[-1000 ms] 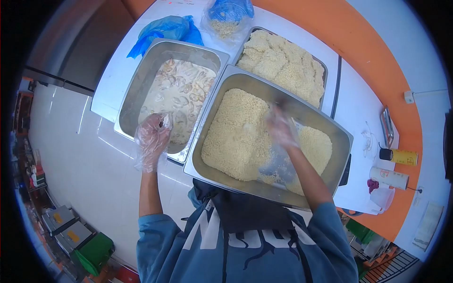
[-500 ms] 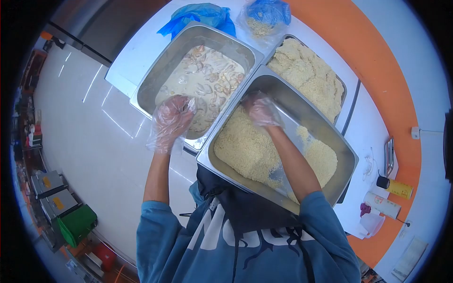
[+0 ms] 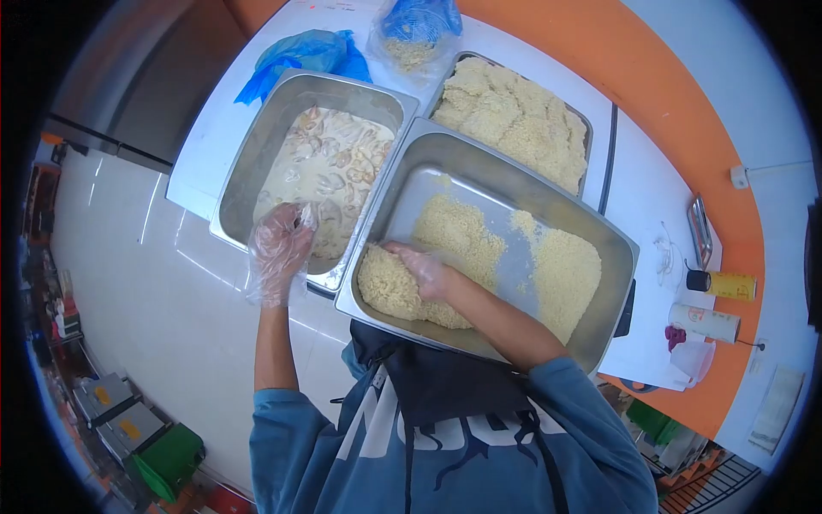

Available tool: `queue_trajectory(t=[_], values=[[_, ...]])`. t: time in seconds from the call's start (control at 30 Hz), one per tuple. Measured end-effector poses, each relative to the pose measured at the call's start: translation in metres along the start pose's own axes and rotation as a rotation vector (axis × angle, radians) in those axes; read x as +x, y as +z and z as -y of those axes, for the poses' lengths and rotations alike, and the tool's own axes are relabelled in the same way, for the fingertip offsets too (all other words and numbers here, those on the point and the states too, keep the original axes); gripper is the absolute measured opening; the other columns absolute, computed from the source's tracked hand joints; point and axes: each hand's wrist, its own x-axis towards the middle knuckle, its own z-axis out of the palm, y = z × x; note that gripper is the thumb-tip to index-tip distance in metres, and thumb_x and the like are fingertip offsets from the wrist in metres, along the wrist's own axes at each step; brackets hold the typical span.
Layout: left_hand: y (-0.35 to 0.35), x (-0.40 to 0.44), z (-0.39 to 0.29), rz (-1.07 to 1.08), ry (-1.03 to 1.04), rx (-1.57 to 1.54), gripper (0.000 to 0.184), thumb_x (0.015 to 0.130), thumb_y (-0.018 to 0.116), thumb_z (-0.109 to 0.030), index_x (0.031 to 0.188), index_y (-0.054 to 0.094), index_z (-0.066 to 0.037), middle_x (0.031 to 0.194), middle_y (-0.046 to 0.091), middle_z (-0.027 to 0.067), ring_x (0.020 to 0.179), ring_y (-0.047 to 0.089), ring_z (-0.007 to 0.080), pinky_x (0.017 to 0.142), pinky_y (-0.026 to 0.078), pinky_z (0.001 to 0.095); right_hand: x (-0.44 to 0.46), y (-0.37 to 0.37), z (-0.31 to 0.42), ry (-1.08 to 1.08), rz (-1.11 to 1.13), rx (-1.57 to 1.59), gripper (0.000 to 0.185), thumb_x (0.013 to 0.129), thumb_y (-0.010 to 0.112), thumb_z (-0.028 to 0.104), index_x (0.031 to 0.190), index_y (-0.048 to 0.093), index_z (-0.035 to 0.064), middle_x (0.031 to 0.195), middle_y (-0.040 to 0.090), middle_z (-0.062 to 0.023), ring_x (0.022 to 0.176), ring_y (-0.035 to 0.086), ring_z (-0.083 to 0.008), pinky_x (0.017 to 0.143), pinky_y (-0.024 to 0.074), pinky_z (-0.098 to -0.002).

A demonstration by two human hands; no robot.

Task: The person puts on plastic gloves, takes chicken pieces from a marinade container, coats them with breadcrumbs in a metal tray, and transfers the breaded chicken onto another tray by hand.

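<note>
My left hand [image 3: 284, 244], in a clear plastic glove, is over the near left rim of a steel pan [image 3: 244, 184] holding pieces in creamy white batter [image 3: 330, 176]. Its fingers are curled together; whether anything is between them cannot be made out. My right hand [image 3: 421, 270], also gloved, lies stretched flat against pale crumbs [image 3: 390, 287] at the near left end of a second steel pan [image 3: 479, 154]. Its fingertips are partly hidden in the crumbs. Two more crumb heaps lie in this pan, with bare metal between them.
Behind is a tray heaped with crumbs [image 3: 514, 116]. A blue plastic bag [image 3: 308, 58] and a clear-and-blue bag of crumbs [image 3: 415, 43] stand at the back of the white table [image 3: 201, 163]. Right of the pans are a yellow can [image 3: 732, 285], a white roll [image 3: 704, 322] and a clear cup [image 3: 695, 360].
My right hand has moved from the crumb pan's far left corner to its near left end, and the crumbs there have shifted and piled up. My left hand keeps its curled pose.
</note>
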Motion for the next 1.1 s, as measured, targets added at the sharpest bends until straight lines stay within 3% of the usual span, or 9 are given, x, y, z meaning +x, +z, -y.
queue_trajectory(t=[0.1, 0.17, 0.23, 0.4, 0.53, 0.63, 0.93, 1.03, 1.1], values=[[0.000, 0.000, -0.001, -0.035, 0.012, 0.015, 0.017, 0.082, 0.072, -0.022, 0.089, 0.069, -0.006, 0.081, 0.066, 0.0130, 0.076, 0.065, 0.0332, 0.066, 0.051, 0.0409, -0.086, 0.050, 0.054, 0.155, -0.082, 0.130, 0.045, 0.094, 0.061, 0.038, 0.129, 0.059, 0.0090, 0.122, 0.064, -0.0081, 0.115, 0.060, -0.0227, 0.102, 0.0473, -0.0409], [0.000, -0.001, 0.002, -0.041, 0.024, 0.029, 0.018, 0.082, 0.072, -0.022, 0.090, 0.069, -0.006, 0.082, 0.066, 0.0127, 0.076, 0.066, 0.0328, 0.066, 0.051, 0.0406, -0.100, 0.019, 0.060, -0.113, -0.017, -0.030, 0.041, 0.092, 0.065, 0.031, 0.127, 0.061, 0.0097, 0.123, 0.064, -0.0077, 0.114, 0.061, -0.0211, 0.102, 0.0470, -0.0388], [0.000, -0.002, 0.005, -0.024, 0.029, 0.040, 0.019, 0.081, 0.072, -0.022, 0.092, 0.069, -0.007, 0.083, 0.067, 0.0126, 0.077, 0.066, 0.0324, 0.067, 0.051, 0.0404, -0.125, 0.024, 0.090, -0.185, -0.485, -0.460, 0.040, 0.095, 0.062, 0.028, 0.130, 0.058, 0.0089, 0.128, 0.061, -0.0099, 0.122, 0.055, -0.0218, 0.104, 0.0436, -0.0354], [0.003, -0.003, 0.008, -0.051, 0.029, 0.025, 0.020, 0.082, 0.071, -0.021, 0.097, 0.071, -0.007, 0.082, 0.067, 0.0127, 0.073, 0.064, 0.0292, 0.066, 0.050, 0.0379, -0.110, -0.049, 0.091, -0.823, -0.247, -1.054, 0.059, 0.094, 0.061, 0.039, 0.141, 0.047, 0.0064, 0.152, 0.038, -0.0178, 0.145, 0.027, -0.0318, 0.119, 0.0146, -0.0489], [0.004, -0.004, 0.013, -0.020, 0.033, 0.039, 0.023, 0.078, 0.074, -0.018, 0.096, 0.069, -0.006, 0.090, 0.068, 0.0149, 0.081, 0.067, 0.0351, 0.071, 0.053, 0.0427, -0.077, -0.033, 0.071, -1.156, -0.614, -1.743, 0.068, 0.093, 0.059, 0.036, 0.148, 0.037, 0.0018, 0.158, 0.025, -0.0211, 0.147, 0.017, -0.0420, 0.120, 0.0062, -0.0537], [0.001, -0.002, 0.010, 0.040, -0.033, 0.055, 0.025, 0.076, 0.075, -0.017, 0.097, 0.068, -0.006, 0.094, 0.069, 0.0154, 0.083, 0.067, 0.0353, 0.073, 0.053, 0.0427, -0.071, 0.000, 0.057, -0.641, -0.648, -1.865, 0.071, 0.093, 0.056, 0.037, 0.149, 0.034, -0.0014, 0.159, 0.019, -0.0237, 0.147, 0.014, -0.0439, 0.119, 0.0060, -0.0572], [-0.002, 0.001, -0.001, 0.064, -0.043, 0.052, 0.020, 0.077, 0.073, -0.016, 0.094, 0.069, -0.006, 0.088, 0.069, 0.0145, 0.081, 0.067, 0.0336, 0.069, 0.052, 0.0407, -0.072, 0.007, 0.071, -0.641, -0.686, -1.956, 0.069, 0.096, 0.049, 0.036, 0.151, 0.029, -0.0010, 0.160, 0.019, -0.0203, 0.150, 0.011, -0.0373, 0.121, 0.0067, -0.0532], [0.001, -0.001, 0.003, 0.002, 0.014, 0.048, 0.017, 0.078, 0.072, -0.017, 0.092, 0.070, -0.007, 0.087, 0.068, 0.0140, 0.080, 0.066, 0.0340, 0.069, 0.052, 0.0400, -0.084, -0.023, 0.078, -1.028, -0.697, -1.779, 0.066, 0.099, 0.047, 0.032, 0.153, 0.026, 0.0022, 0.162, 0.019, -0.0142, 0.151, 0.010, -0.0274, 0.122, 0.0077, -0.0452], [-0.002, -0.004, 0.003, -0.021, 0.044, 0.012, 0.017, 0.079, 0.072, -0.018, 0.091, 0.070, -0.007, 0.086, 0.068, 0.0137, 0.080, 0.066, 0.0341, 0.069, 0.052, 0.0400, -0.106, -0.056, 0.079, -0.963, -0.454, -1.086, 0.062, 0.102, 0.043, 0.039, 0.151, 0.032, 0.0034, 0.159, 0.027, -0.0132, 0.149, 0.019, -0.0241, 0.121, 0.0132, -0.0385]])
